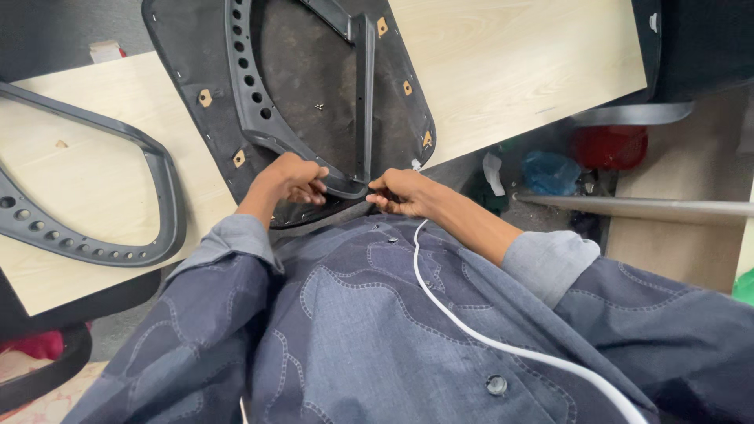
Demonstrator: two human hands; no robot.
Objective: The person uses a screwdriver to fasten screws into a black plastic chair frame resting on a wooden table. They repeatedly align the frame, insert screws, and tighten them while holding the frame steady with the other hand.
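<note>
Both hands grip the near edge of the black frame [353, 187]: left hand [290, 179] and right hand [400, 192] closed; keep pressure even.

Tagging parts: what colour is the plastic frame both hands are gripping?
Dark grey plastic frame, clearest in the head view; left hand and right hand grip it.

even, soft daylight; the pale worktop [510, 71] beyond the right hand [400, 192] is brightest. shadows under both hands are faint. edges bow outward; focus sharp, no glare.
</note>
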